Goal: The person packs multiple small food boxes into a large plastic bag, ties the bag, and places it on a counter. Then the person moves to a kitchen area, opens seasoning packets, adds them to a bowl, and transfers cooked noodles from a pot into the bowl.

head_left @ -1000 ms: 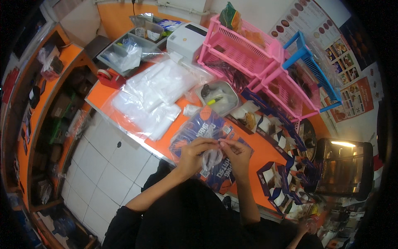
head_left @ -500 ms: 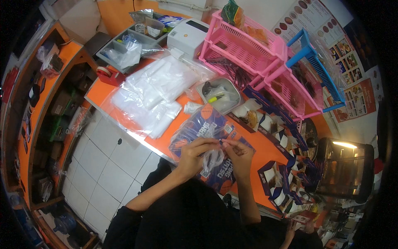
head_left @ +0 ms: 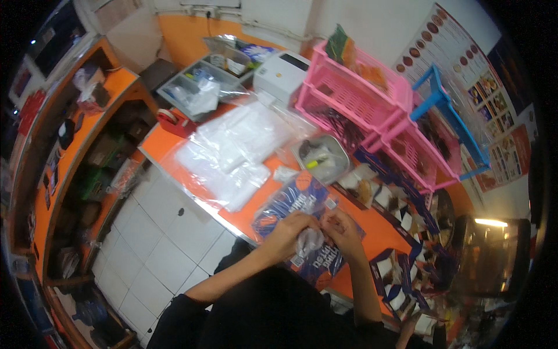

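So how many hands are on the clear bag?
2: left hand on the left, right hand on the right, both on the clear bag. No others seem hidden.

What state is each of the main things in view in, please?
Left hand, pinching the clear bag
Right hand, pinching it too
Clear bag, bunched between the hands
Blue-and-orange box, lying flat inside the bag
Food boxes, open, with food inside
Metal tin, open, holding items
Glass cabinet, lit
White plastic bags, piled flat
Pink rack, upright
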{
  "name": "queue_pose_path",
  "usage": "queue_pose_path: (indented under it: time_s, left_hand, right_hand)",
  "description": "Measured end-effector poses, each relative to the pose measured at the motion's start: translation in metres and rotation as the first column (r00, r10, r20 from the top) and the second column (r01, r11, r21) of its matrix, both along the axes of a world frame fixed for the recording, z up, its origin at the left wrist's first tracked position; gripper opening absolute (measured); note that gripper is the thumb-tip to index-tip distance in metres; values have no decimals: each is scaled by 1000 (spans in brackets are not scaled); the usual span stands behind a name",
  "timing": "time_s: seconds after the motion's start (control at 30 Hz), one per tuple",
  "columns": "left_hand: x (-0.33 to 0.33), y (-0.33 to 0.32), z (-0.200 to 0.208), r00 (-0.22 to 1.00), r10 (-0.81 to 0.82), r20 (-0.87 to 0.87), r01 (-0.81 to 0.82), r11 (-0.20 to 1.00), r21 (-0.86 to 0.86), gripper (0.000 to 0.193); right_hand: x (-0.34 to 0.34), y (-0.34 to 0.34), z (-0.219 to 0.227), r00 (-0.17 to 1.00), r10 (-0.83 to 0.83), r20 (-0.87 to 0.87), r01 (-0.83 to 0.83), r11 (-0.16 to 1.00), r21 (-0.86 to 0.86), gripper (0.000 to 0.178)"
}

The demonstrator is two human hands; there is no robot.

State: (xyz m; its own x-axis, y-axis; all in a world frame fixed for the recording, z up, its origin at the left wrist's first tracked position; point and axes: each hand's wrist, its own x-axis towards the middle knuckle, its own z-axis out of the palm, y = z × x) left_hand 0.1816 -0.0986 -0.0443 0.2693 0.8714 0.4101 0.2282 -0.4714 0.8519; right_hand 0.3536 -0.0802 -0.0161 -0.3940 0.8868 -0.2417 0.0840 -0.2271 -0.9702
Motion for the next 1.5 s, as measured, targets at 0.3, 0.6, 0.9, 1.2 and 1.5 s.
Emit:
queue_pose_path:
  time_s: [0.3, 0.6, 0.9, 1.2, 1.5]
  left_hand:
    - [5, 2, 22, 989, 135, 54, -105, 919, -379, 24]
    - [-9, -9, 7, 984, 171, -54, -176, 980, -93, 41]
    - [-58, -87, -86, 686, 727, -9, -632, 591, -501, 36]
    - [-19, -118, -270, 453, 481, 751, 707, 320, -631, 66]
    - [-192, -181, -194, 226, 485, 845, 754, 462, -467, 49]
  right_hand:
    - [-6, -54, -25, 984, -121, -132, 145, 972, 184, 7]
    - [-7, -4, 32, 854, 123, 505, -424, 727, 539, 52]
    - [7, 2, -55, 961, -270, 61, 180, 776, 604, 13]
    - [-55, -39, -1, 940, -333, 79, 220, 763, 608, 10]
    - [-233, -82, 45, 990, -143, -15, 116, 728, 675, 14]
